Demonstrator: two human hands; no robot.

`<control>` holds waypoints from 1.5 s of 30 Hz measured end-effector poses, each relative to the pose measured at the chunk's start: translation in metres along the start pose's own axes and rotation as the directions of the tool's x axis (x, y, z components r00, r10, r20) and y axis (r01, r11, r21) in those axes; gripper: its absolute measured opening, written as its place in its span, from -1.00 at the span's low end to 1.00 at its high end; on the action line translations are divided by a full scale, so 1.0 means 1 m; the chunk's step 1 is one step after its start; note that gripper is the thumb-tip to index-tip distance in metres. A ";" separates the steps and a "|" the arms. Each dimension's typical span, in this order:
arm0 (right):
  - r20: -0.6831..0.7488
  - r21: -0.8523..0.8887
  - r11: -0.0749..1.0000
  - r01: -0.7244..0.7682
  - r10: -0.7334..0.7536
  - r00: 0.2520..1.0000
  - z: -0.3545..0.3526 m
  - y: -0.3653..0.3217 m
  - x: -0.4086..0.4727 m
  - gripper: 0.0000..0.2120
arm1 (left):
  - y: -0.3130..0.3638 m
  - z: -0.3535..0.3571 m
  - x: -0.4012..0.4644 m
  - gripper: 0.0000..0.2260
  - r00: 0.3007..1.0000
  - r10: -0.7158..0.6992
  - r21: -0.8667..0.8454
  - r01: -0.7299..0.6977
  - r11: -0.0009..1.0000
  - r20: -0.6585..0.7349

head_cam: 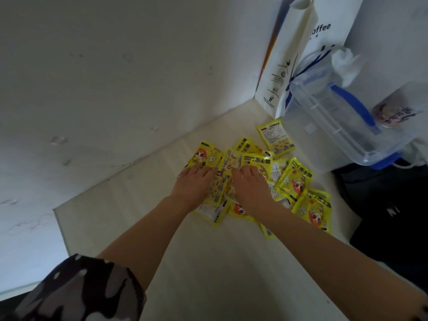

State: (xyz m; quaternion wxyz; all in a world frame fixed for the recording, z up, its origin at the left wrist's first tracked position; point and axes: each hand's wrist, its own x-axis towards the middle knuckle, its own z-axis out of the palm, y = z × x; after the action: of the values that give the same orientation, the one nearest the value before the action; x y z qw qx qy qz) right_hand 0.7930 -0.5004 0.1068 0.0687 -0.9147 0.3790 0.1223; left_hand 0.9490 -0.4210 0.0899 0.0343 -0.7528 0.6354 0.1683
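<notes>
Several yellow hand-warmer packets [295,179] lie in a loose pile on a pale table [208,262], near the corner of two walls. Both of my hands rest palm down on the middle of the pile. My left hand [193,184] lies over the packets on the pile's left side, fingers stretched toward the wall. My right hand [249,181] lies beside it, fingers flat on a packet with a cartoon face. One packet [276,137] sits apart at the far end, printed back side up. Whether any finger curls under a packet is hidden.
A clear plastic box with blue handles [342,126] stands right of the pile. Behind it a white paper coffee bag [301,56] leans on the wall. A black bag [389,212] fills the table's right side. White walls close the left and back.
</notes>
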 end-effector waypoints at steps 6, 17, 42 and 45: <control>-0.029 -0.028 0.999 -0.034 0.033 0.999 0.001 -0.004 0.003 -0.62 | -0.004 0.002 -0.001 -0.47 0.991 0.028 0.027 -0.025 0.999 -0.132; 0.011 0.062 0.998 -0.004 0.004 1.000 -0.002 -0.002 -0.022 -0.49 | -0.015 0.000 -0.035 -0.78 0.990 -0.108 -0.206 0.087 0.975 -0.089; 0.307 0.682 0.394 -0.615 0.610 0.731 0.034 0.118 -0.083 -0.77 | 0.016 0.012 -0.024 -0.67 0.947 0.309 0.132 -0.318 0.939 0.084; 0.364 0.593 0.328 -0.735 0.705 0.609 0.038 0.116 -0.078 -0.63 | 0.016 0.015 -0.027 -0.58 0.945 0.324 0.122 -0.327 0.937 0.050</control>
State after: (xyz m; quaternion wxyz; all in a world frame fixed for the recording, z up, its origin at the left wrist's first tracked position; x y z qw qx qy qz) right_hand 0.6506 -0.5211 0.0880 0.3522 -0.5496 0.7575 0.0061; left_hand 0.9272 -0.3942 0.0868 0.0637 -0.6310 0.7601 0.1415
